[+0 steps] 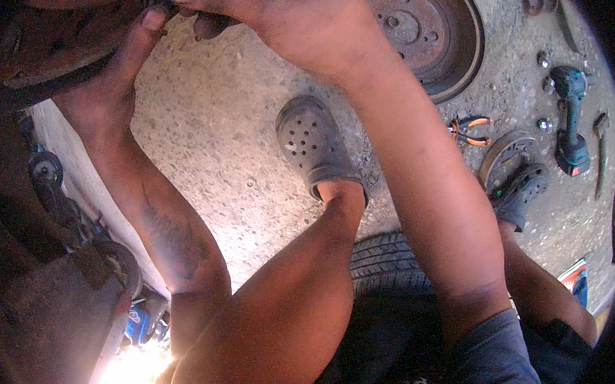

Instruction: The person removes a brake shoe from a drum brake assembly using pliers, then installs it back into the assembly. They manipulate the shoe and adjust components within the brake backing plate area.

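Note:
A rusty, dark brake assembly (65, 43) fills the upper left. My left hand (104, 88) is closed round its lower edge, thumb up and pressed near a small dark part; the other fingers are hidden behind the metal. From the right, my right hand (284, 23) reaches to the same spot. Its thumb points left and its fingers curl beneath, closed on something too dark and covered to make out. The two thumbs are close together at the assembly's right edge.
A rusty brake drum (404, 27) lies beyond my right forearm. On the rough concrete to the right are orange-handled pliers (476, 130), a curved brake shoe (502, 156), a teal cordless impact wrench (573, 121) and several nuts. A tire (388, 262) lies under my right arm.

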`<state>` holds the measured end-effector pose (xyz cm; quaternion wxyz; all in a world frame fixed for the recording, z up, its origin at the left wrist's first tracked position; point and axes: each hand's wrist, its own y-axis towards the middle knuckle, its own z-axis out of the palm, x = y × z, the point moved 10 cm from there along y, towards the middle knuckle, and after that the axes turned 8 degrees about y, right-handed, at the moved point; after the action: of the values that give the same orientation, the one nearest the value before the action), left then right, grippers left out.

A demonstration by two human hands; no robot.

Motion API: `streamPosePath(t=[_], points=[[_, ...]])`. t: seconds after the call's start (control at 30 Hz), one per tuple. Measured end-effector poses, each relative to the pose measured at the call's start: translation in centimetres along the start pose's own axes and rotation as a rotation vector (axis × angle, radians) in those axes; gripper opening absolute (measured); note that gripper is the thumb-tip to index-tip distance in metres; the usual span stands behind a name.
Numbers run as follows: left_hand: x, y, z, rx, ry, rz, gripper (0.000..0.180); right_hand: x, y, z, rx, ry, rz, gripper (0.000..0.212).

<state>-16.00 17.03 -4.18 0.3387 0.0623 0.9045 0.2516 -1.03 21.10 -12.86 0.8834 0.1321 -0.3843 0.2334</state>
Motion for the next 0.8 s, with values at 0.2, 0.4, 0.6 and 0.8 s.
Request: streamPosePath(t=[0.2,0.4,0.6,0.8], points=[[-0.2,0.1,0.1,-0.036,-0.084,0.052,0.062,1.4,0.4,0.3,0.042,-0.129,-0.134,0.015],[-0.5,0.3,0.3,-0.027,-0.062,0.083,0.071,0.6,0.1,0.0,-0.017,0.081,-0.078,0.013],[-0.5,0.2,0.2,-0.093,-0.098,0.086,0.079,0.3,0.2,0.1,-0.053,-0.028,-0.124,0.013],[-0.1,0.0,0.5,0.004,-0.012,-0.032,0.085,2.0,-0.5,0.4,-0.283,-0.555,-0.345,0.011]])
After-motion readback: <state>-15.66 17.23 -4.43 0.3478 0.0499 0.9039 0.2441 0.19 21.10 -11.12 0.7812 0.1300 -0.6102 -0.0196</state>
